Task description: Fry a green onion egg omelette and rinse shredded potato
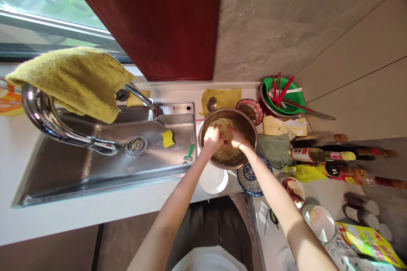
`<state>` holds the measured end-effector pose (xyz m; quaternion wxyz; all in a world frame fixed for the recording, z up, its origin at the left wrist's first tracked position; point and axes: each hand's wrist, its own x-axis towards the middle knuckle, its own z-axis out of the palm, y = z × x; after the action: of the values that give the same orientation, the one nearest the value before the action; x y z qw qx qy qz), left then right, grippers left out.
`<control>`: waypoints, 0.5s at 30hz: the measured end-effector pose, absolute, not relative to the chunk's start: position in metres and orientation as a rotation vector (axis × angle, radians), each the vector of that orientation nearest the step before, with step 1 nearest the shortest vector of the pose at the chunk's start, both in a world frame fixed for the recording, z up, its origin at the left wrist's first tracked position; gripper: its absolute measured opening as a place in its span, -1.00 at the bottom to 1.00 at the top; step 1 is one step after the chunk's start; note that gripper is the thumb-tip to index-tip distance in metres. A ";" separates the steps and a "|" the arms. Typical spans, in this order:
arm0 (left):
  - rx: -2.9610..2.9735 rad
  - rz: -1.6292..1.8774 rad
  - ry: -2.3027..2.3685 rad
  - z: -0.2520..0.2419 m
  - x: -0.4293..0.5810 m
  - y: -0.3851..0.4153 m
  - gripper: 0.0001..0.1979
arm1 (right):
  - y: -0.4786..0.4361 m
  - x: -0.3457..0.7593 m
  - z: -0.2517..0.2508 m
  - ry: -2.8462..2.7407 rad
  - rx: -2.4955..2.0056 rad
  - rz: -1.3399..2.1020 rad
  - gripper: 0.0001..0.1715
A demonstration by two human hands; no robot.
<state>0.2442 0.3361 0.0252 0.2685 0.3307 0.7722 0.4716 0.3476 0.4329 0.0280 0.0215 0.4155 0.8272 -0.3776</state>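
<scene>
Both of my hands are inside a large steel bowl (257, 135) holding pale, thin shreds (225, 125) in cloudy liquid. My left hand (213, 137) is closed, with its fingers curled into the shreds. Close beside it, my right hand (235, 137) dips in with its fingers bent around the same shreds, a yellow band on its wrist. The fingertips of both hands are partly hidden. A white plate (213, 180) and a blue-patterned plate (249, 180) lie by the near side of the bowl. Behind the bowl are a metal strainer spoon (212, 104) and a red-patterned dish (258, 110) with dark bits.
To the left is a steel sink (104, 178) with a yellow sponge (168, 139) and a green peeler (190, 152). A yellow towel (76, 80) hangs on the faucet (57, 131). Several bottles (321, 155), a green basin (270, 87) and a meat bowl (294, 190) stand right.
</scene>
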 end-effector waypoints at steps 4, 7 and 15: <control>1.448 0.730 2.116 0.019 0.233 0.357 -0.42 | 0.439 0.347 0.024 2.660 1.225 -0.707 -0.34; 1.504 0.411 2.146 0.009 0.238 0.361 -0.38 | 0.439 0.349 0.009 2.636 1.027 -0.458 -0.32; 1.304 0.421 2.081 -0.005 0.251 0.344 -0.52 | 0.428 0.375 -0.004 2.442 0.857 -0.505 -0.13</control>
<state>0.2508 0.3441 -0.0050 0.3191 0.4961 0.7914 0.1602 0.3746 0.4285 -0.0037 0.2494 0.3148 0.8968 -0.1855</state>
